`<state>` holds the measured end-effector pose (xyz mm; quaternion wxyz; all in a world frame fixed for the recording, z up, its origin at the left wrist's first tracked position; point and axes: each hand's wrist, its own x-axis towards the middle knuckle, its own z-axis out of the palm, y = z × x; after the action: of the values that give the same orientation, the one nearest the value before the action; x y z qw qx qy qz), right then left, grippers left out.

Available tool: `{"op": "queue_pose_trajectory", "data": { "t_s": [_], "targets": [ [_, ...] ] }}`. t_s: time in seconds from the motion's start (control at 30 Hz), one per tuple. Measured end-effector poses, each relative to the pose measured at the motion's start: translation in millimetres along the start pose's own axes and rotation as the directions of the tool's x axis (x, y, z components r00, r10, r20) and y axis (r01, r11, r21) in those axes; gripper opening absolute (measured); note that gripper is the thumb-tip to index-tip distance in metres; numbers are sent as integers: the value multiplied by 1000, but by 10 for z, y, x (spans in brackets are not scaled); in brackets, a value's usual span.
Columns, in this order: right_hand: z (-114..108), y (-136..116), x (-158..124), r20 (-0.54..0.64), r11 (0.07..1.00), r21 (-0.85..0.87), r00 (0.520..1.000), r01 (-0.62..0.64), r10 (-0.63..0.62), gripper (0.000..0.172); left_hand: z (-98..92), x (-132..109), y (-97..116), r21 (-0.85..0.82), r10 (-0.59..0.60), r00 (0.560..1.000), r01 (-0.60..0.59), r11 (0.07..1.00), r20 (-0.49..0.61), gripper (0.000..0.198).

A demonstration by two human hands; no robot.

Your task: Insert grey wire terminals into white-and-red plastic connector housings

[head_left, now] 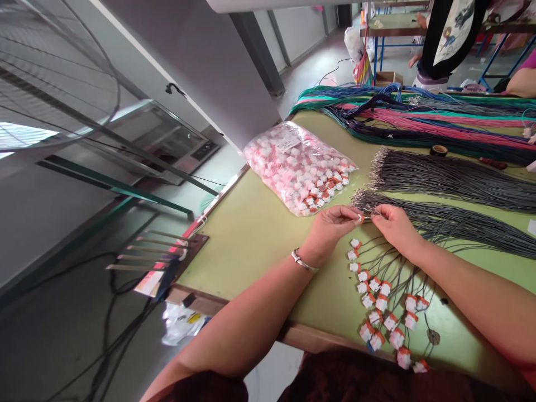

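Between the fingertips of my left hand (333, 228) is a small white and orange connector housing (360, 219), pinched closed. My right hand (393, 226) is closed on the end of a dark wire (368, 218), which meets the housing or lies right against it; how deep it sits I cannot tell. Below my hands, several wires with white and orange connectors (390, 321) on their ends are spread on the green table (251, 234). Just behind my right hand lies a bundle of dark wires (469, 223) with metal-tipped ends.
A clear bag of connector housings (297, 164) lies beyond my left hand. A second dark wire bundle (452, 178) and a roll of black tape (439, 150) are to the right. Coloured wires (419, 117) cross the back. A pronged rack (167, 254) sits at the left edge.
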<state>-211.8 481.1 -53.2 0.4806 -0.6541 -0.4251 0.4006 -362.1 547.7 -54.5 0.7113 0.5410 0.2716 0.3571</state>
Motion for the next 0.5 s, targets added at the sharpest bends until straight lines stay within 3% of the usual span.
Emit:
{"op": "queue_pose_trajectory", "data": {
  "t_s": [0.3,0.5],
  "targets": [
    [-15,-9,-25,72,998,44,997,-36,33,16,-40,22,-55,69,40,998,-44,997,58,11],
    [-35,-18,-27,123,994,73,990,-84,74,13,-106,77,-55,325,226,955,-279,904,194,13]
  ]
}}
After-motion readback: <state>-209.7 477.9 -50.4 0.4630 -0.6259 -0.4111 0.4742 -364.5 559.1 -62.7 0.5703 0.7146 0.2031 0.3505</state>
